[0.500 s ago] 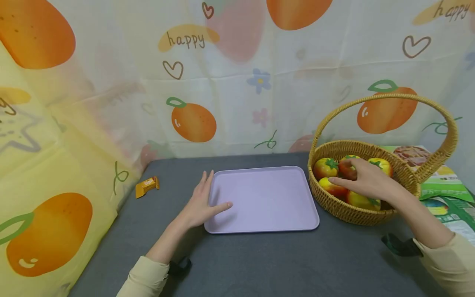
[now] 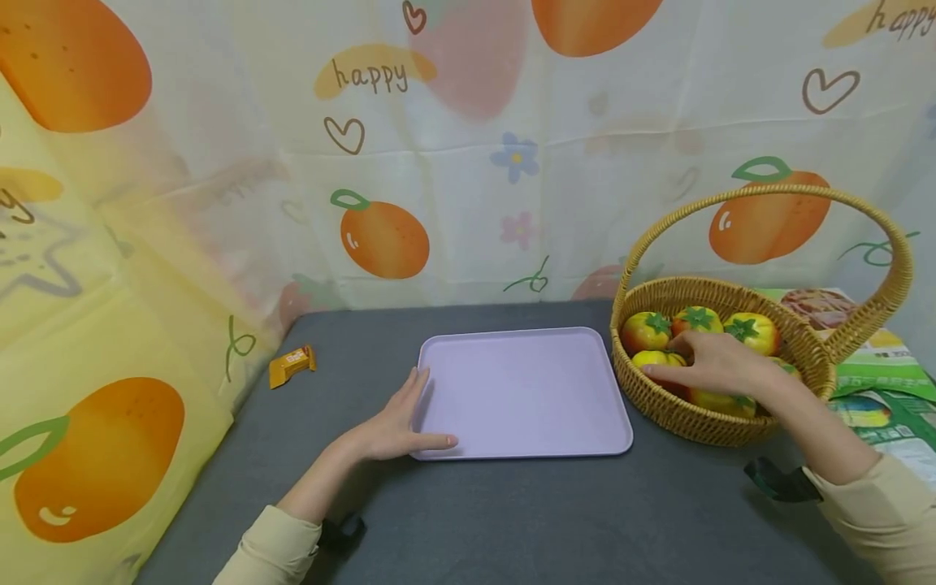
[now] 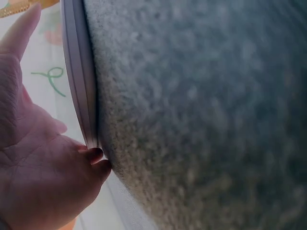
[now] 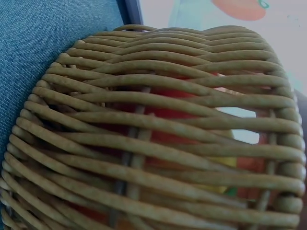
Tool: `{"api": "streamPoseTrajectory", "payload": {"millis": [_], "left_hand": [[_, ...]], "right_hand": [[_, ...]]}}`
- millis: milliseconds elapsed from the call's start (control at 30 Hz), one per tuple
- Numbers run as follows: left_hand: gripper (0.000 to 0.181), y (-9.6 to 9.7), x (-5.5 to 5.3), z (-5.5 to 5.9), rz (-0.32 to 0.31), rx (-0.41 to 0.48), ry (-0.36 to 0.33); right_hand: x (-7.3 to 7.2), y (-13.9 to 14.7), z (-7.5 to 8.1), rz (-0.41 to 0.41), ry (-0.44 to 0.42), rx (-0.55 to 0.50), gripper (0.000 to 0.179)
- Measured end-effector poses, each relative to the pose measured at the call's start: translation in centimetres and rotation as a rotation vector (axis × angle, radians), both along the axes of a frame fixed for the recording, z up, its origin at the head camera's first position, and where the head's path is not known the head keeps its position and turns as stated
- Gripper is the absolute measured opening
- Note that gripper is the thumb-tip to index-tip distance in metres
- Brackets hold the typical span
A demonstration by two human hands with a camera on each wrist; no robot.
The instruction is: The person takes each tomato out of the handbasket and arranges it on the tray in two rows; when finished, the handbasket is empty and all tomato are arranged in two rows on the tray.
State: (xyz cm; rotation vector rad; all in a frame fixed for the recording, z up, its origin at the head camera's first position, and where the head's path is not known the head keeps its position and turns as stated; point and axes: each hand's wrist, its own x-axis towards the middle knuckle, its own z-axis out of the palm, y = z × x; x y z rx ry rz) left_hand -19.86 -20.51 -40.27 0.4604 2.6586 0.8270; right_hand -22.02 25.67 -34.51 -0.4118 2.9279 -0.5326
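Observation:
In the head view my left hand (image 2: 395, 422) lies at the left rim of a lavender tray (image 2: 522, 398), fingers extended along the edge and thumb pointing over its near corner. The left wrist view shows its fingertips right by the raised tray rim. My right hand (image 2: 720, 363) reaches into a wicker basket (image 2: 680, 420), thumb and fingers around a red-and-yellow tomato (image 2: 654, 357) at the front left. Other tomatoes with green star-shaped tops (image 2: 698, 318) surround it. In the right wrist view the basket's woven wall (image 4: 158, 110) hides this hand.
A tall arched handle (image 2: 760, 188) rises over the basket. Green printed packages (image 2: 877, 406) lie behind and right of it. A small orange-wrapped snack (image 2: 291, 366) sits at the table's left. A fruit-print curtain (image 2: 453, 203) hangs behind the grey table (image 2: 512, 520).
My left hand has slid nearer along the tray's left rim. My right hand has shifted slightly and settled around the front-left tomato, uncovering the one behind. The head view has shifted slightly.

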Motion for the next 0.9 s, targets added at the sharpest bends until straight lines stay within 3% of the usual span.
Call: {"api": "streamPoseTrajectory", "payload": {"millis": [300, 633, 900], "left_hand": [[0.123, -0.48, -0.01, -0.24, -0.033, -0.011, -0.045], [0.125, -0.67, 0.08, -0.23, -0.074, -0.021, -0.041], [0.122, -0.79, 0.08, -0.28, -0.075, -0.027, -0.043]], "right_hand": [[-0.34, 0.09, -0.29, 0.005, -0.044, 0.059, 0.083], [-0.18, 0.3, -0.62, 0.005, -0.027, 0.027, 0.083], [0.46, 0.48, 0.1, -0.036, -0.011, 0.009, 0.086]]}}
